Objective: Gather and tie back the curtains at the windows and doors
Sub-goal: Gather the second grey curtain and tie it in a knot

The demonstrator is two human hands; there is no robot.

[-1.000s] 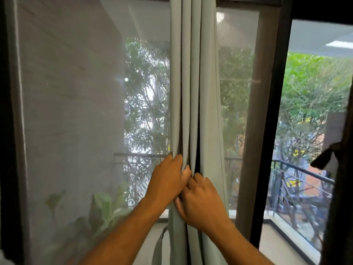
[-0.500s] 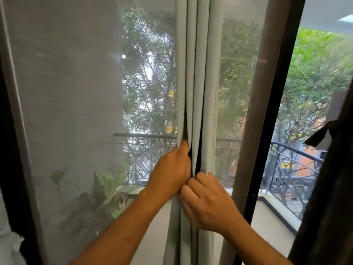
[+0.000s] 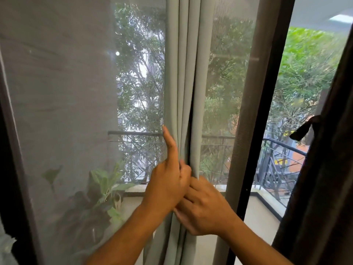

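Closest to you, your right hand point(image 3: 205, 209) had its fingers curled around the gathered pale grey-green fabric curtain point(image 3: 183, 77), gripping the bunch from the right side. Your left hand point(image 3: 168, 185) was touching it from the left, with the index finger stretched straight up along the left edge of the folds and the other fingers bent against the cloth; whether they really pinched the cloth I cannot tell. The curtain hung as a narrow bundle in the middle of the window, in front of the fine grey mesh screen point(image 3: 63, 96). On the far right was a dark brown curtain point(image 3: 330, 178), and beside it a black vertical window frame point(image 3: 265, 115). Behind the screen stood a leafy green plant point(image 3: 104, 185), then a dark metal balcony railing point(image 3: 282, 148), and green trees point(image 3: 305, 64) beyond.
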